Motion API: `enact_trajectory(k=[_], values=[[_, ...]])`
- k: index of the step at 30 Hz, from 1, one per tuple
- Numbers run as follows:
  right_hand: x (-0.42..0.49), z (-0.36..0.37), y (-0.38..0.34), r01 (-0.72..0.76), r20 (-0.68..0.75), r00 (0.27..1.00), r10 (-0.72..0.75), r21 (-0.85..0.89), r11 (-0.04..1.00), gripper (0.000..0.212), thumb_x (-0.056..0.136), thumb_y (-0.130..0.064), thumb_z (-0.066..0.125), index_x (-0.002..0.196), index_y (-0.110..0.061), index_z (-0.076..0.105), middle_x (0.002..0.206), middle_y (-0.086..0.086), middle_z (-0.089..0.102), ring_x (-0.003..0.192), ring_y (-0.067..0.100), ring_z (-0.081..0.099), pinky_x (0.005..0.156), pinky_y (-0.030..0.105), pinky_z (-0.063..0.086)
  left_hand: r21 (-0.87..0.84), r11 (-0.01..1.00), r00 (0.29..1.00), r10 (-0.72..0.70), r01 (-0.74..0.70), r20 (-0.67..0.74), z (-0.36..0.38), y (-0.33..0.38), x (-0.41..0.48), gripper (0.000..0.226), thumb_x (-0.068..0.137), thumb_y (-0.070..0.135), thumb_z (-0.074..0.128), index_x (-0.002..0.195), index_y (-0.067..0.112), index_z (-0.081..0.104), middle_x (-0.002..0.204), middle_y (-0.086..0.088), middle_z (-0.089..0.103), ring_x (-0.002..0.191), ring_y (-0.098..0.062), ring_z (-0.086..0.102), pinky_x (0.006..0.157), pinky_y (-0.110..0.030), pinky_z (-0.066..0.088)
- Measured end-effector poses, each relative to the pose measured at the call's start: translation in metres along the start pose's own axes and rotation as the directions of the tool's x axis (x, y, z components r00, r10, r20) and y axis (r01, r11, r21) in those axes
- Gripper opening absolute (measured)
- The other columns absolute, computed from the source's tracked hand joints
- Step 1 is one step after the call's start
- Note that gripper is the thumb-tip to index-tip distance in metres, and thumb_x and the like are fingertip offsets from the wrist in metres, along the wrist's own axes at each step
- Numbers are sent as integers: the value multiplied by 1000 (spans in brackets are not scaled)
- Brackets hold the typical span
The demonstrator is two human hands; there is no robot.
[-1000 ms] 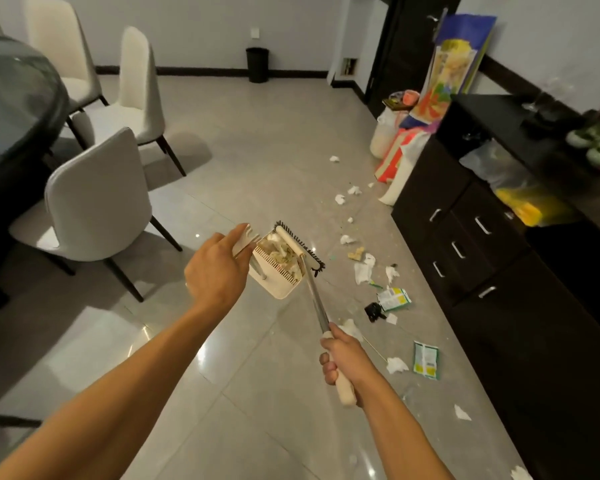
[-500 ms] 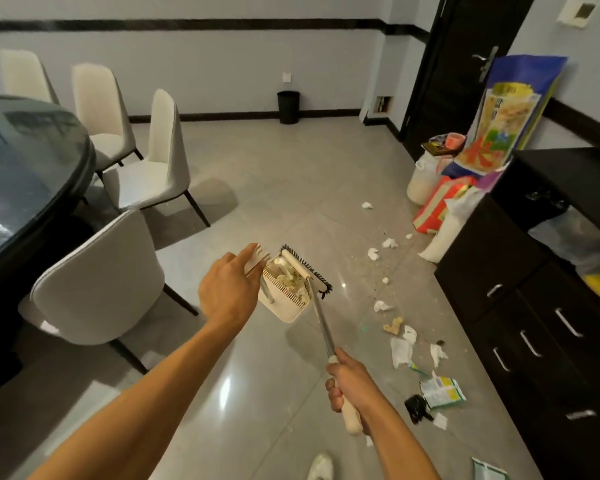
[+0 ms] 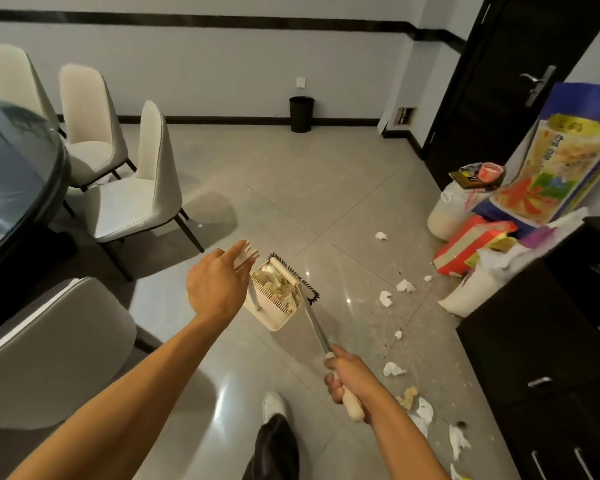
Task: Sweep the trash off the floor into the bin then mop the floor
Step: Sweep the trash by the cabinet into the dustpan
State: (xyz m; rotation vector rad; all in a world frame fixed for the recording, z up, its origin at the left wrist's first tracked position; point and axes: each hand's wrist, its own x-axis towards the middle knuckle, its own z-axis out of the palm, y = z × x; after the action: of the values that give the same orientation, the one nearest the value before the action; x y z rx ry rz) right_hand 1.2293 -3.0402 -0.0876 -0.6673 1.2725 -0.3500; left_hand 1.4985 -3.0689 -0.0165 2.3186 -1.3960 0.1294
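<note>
My left hand (image 3: 215, 289) grips the cream handle top of a dustpan (image 3: 274, 315), which hangs above the floor with crumpled paper inside it. My right hand (image 3: 350, 381) holds the cream grip of a small broom (image 3: 293, 278) with a metal shaft; the black bristle head rests across the dustpan's open top. A black bin (image 3: 301, 113) stands far off against the back wall. White paper scraps (image 3: 386, 298) and crumbs lie scattered on the grey tiles to my right.
A dark cabinet (image 3: 534, 358) with drawers lines the right side, with bags and a white jug (image 3: 447, 216) beyond it by a dark door (image 3: 499, 81). White chairs (image 3: 142, 192) and a round glass table (image 3: 11, 188) fill the left. My foot (image 3: 274, 407) shows below.
The view has lifted and moved forward toward the bin. The trash on the floor has slid down and right in view. Both hands keep the same hold on dustpan and broom.
</note>
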Motion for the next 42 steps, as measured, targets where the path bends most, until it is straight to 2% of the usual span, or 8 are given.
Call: enact_trajectory(k=[6,10,16,20,25,29,35,42], values=[[106,14,-119,-24,-17,1000,24,2,1000,47,101,-5,46,135,-37,47,64,4,44,46,8,37,37,18,31,-1,999,999,36,-36,4,65,0,159,47,99,64,46,137,41,61,94,3,67,87,-23,63,72,-36,42],[163,25,-190,-46,-20,999,45,-16,999,54,101,-5,47,145,-35,43,62,3,44,46,8,37,37,19,32,-12,999,999,49,-49,7,88,6,253,47,98,64,47,137,41,61,95,2,69,89,-25,64,73,-38,44],[252,37,-298,-42,-11,999,42,-13,999,56,102,-5,48,150,-31,41,60,2,44,45,8,38,36,18,32,-20,999,999,42,-42,10,127,21,380,45,98,62,50,135,40,63,88,2,67,82,-25,63,69,-35,38],[321,44,-372,-39,3,999,39,-34,999,58,102,-5,49,153,-31,38,62,3,45,45,8,38,36,19,34,-29,999,1000,15,-15,6,161,30,469,45,98,61,50,136,40,62,90,1,67,83,-25,63,65,-34,43],[422,45,-471,-46,26,999,47,-46,998,60,101,-6,49,154,-32,37,63,3,45,47,9,37,37,20,33,-32,999,1000,-4,4,2,208,47,603,45,98,61,53,136,39,63,87,2,63,81,-26,61,62,-33,36],[482,46,-557,-34,44,998,36,-40,999,61,101,-5,49,154,-32,36,64,3,46,46,8,37,39,19,32,-36,999,1000,6,-5,20,231,70,705,44,98,59,52,136,39,62,92,-2,65,89,-31,62,65,-35,41],[564,54,-680,-21,50,998,25,-71,997,64,99,-5,48,156,-33,34,63,3,46,45,9,37,40,20,32,-62,996,998,-57,58,13,256,87,836,45,98,60,51,137,39,61,96,-2,65,94,-32,62,68,-35,38],[682,56,-803,-10,29,999,15,-185,983,69,98,-4,49,158,-34,30,65,4,49,46,10,40,41,22,35,-74,992,994,-105,105,6,322,96,1001,47,98,64,48,138,42,59,103,-2,66,100,-34,63,73,-40,43]])
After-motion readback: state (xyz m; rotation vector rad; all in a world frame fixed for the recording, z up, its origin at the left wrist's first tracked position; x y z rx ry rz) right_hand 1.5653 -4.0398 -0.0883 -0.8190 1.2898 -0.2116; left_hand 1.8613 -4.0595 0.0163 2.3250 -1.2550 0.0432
